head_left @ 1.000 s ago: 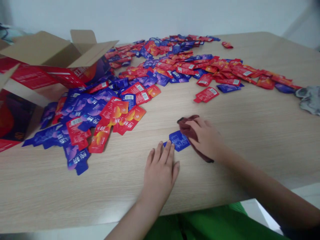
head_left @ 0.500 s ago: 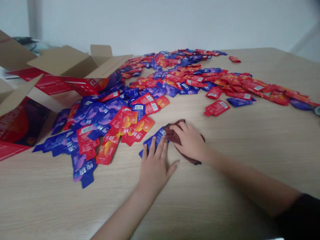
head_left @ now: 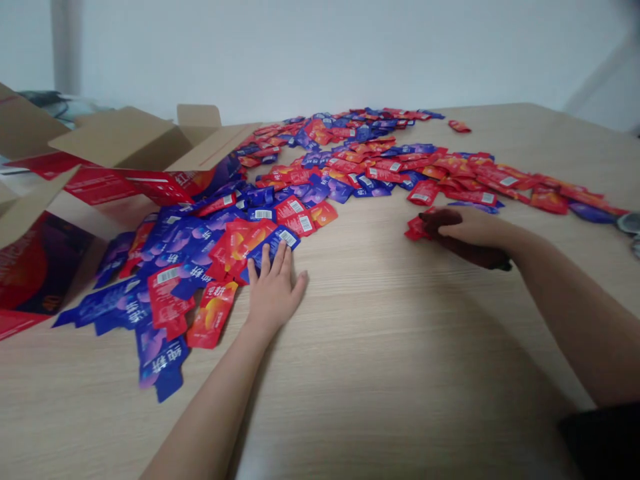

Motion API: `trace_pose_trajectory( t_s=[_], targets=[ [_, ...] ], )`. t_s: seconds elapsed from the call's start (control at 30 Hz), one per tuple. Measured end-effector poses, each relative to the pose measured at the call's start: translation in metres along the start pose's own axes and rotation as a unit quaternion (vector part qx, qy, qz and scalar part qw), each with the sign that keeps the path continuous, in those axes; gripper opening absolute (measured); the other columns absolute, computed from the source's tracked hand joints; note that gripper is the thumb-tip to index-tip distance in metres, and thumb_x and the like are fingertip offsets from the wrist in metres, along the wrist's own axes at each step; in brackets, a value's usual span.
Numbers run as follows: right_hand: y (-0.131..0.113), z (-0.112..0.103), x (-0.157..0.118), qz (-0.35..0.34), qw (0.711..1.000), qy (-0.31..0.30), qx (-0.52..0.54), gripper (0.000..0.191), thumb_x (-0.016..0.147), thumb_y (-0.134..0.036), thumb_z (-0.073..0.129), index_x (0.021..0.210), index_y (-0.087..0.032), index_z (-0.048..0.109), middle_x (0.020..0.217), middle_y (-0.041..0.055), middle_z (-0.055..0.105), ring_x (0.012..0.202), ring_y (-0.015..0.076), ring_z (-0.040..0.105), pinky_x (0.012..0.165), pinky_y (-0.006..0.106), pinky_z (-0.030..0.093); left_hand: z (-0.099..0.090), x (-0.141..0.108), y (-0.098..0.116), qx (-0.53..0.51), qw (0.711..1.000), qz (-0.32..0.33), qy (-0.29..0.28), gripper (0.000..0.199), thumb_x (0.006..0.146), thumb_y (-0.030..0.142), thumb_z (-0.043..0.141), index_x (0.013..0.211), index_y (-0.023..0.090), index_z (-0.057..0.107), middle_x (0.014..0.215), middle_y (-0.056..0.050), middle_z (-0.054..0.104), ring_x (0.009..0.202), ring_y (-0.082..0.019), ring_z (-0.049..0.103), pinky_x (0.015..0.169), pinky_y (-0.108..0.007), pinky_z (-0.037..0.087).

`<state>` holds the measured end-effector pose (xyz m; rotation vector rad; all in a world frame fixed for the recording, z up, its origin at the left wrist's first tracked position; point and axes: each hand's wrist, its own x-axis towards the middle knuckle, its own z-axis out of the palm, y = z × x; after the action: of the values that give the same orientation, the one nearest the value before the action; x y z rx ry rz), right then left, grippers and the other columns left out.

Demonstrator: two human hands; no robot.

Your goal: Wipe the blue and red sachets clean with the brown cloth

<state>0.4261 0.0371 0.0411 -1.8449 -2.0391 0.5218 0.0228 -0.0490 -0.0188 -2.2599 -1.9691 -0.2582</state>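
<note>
My left hand (head_left: 273,288) lies with fingers spread on a blue pouch (head_left: 289,236), which rests over red and orange pouches (head_left: 220,250) at the edge of the left pile. To the right, my right hand (head_left: 477,225) grips a dark brown cloth (head_left: 473,253), its fingers partly hidden by the cloth. The cloth covers part of a single red pouch (head_left: 415,229), whose left end shows. Just behind that hand is another blue pouch (head_left: 475,205), partly hidden.
Open cardboard boxes with red and purple print (head_left: 165,183) stand at the left. Rows of red and blue pouches (head_left: 390,167) curve across the back of the wooden table (head_left: 350,373). One lone red pouch (head_left: 459,126) lies near the far edge. Round metallic items (head_left: 629,223) show at the right edge.
My left hand has moved left and slid the blue pouch onto the red ones. My right hand has carried the brown cloth right and away from me, to the lone red pouch.
</note>
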Motion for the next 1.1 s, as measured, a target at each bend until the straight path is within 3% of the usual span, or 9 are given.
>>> trace_pose_trajectory(
  t_s=[0.1, 0.2, 0.3, 0.4, 0.53, 0.67, 0.77, 0.93, 1.1],
  targets=[
    [0.009, 0.007, -0.014, -0.036, 0.995, -0.089, 0.021, 0.051, 0.074, -0.019, 0.058, 0.124, -0.022, 0.064, 0.130, 0.0091, 0.064, 0.115, 0.0317, 0.061, 0.103, 0.051, 0.043, 0.000, 0.000, 0.000, -0.008, 1.000, 0.004, 0.019, 0.058, 0.098, 0.043, 0.034, 0.145, 0.010, 0.041, 0.159, -0.011, 0.024, 0.147, -0.038, 0.016, 0.114, -0.066, 0.014],
    [-0.019, 0.028, -0.044, -0.129, 0.981, -0.135, 0.049, 0.055, 0.073, -0.017, 0.057, 0.127, -0.027, 0.064, 0.145, 0.0030, 0.051, 0.133, 0.0295, 0.047, 0.111, 0.049, 0.036, -0.012, -0.008, 0.014, -0.013, 0.998, 0.034, 0.048, 0.047, 0.095, 0.025, 0.039, 0.138, 0.009, 0.049, 0.159, -0.015, 0.025, 0.147, -0.037, 0.017, 0.115, -0.062, 0.017],
    [-0.059, 0.051, -0.086, -0.152, 0.982, -0.111, 0.016, 0.059, 0.073, -0.018, 0.058, 0.130, -0.029, 0.061, 0.145, 0.0037, 0.050, 0.132, 0.0308, 0.047, 0.108, 0.051, 0.039, -0.037, -0.032, 0.052, -0.054, 0.993, 0.090, 0.045, 0.043, 0.090, 0.016, 0.043, 0.131, 0.013, 0.056, 0.153, -0.015, 0.037, 0.144, -0.035, 0.026, 0.112, -0.056, 0.026],
    [-0.092, 0.064, -0.129, -0.125, 0.988, -0.093, -0.007, 0.059, 0.076, -0.023, 0.057, 0.135, -0.019, 0.056, 0.146, 0.0135, 0.049, 0.128, 0.0326, 0.051, 0.105, 0.051, 0.042, -0.059, -0.067, 0.097, -0.123, 0.979, 0.160, -0.027, 0.042, 0.092, 0.022, 0.045, 0.133, 0.019, 0.054, 0.136, -0.012, 0.056, 0.126, -0.028, 0.049, 0.102, -0.049, 0.039],
    [-0.109, 0.048, -0.157, -0.120, 0.985, -0.113, 0.052, 0.055, 0.078, -0.021, 0.056, 0.133, -0.017, 0.055, 0.135, 0.0163, 0.058, 0.120, 0.0310, 0.058, 0.100, 0.048, 0.047, -0.057, -0.109, 0.128, -0.125, 0.981, 0.135, -0.064, 0.048, 0.093, 0.030, 0.047, 0.138, 0.012, 0.048, 0.134, -0.013, 0.059, 0.121, -0.030, 0.053, 0.097, -0.050, 0.043],
    [-0.109, 0.025, -0.143, -0.101, 0.990, -0.002, 0.098, 0.035, 0.080, -0.022, 0.057, 0.115, -0.026, 0.058, 0.115, 0.0076, 0.065, 0.104, 0.0262, 0.063, 0.091, 0.044, 0.050, -0.042, -0.126, 0.123, -0.101, 0.983, 0.146, -0.054, 0.046, 0.097, 0.026, 0.042, 0.141, 0.015, 0.047, 0.145, -0.008, 0.051, 0.133, -0.027, 0.045, 0.107, -0.048, 0.038],
    [-0.122, 0.042, -0.129, -0.172, 0.976, 0.095, 0.099, 0.038, 0.078, -0.021, 0.060, 0.115, -0.021, 0.054, 0.123, 0.0118, 0.055, 0.112, 0.0269, 0.057, 0.095, 0.043, 0.047, -0.041, -0.127, 0.112, -0.090, 0.983, 0.149, -0.061, 0.046, 0.097, 0.026, 0.041, 0.143, 0.019, 0.046, 0.148, -0.005, 0.047, 0.137, -0.027, 0.041, 0.110, -0.050, 0.035],
    [-0.143, 0.100, -0.133, -0.275, 0.958, 0.023, -0.076, 0.044, 0.080, -0.024, 0.064, 0.123, -0.022, 0.056, 0.128, 0.0123, 0.054, 0.107, 0.0320, 0.053, 0.089, 0.047, 0.044, -0.047, -0.124, 0.100, -0.085, 0.979, 0.150, -0.111, 0.046, 0.095, 0.025, 0.041, 0.140, 0.021, 0.049, 0.144, -0.005, 0.052, 0.135, -0.028, 0.044, 0.110, -0.056, 0.033],
    [-0.092, 0.092, -0.134, -0.157, 0.976, 0.058, -0.139, 0.044, 0.082, -0.024, 0.058, 0.126, -0.019, 0.054, 0.129, 0.0145, 0.055, 0.104, 0.0338, 0.054, 0.084, 0.049, 0.044, -0.046, -0.125, 0.100, -0.098, 0.977, 0.150, -0.113, 0.055, 0.094, 0.020, 0.038, 0.148, 0.024, 0.036, 0.154, 0.000, 0.036, 0.141, -0.025, 0.035, 0.111, -0.056, 0.031]
  ],
)
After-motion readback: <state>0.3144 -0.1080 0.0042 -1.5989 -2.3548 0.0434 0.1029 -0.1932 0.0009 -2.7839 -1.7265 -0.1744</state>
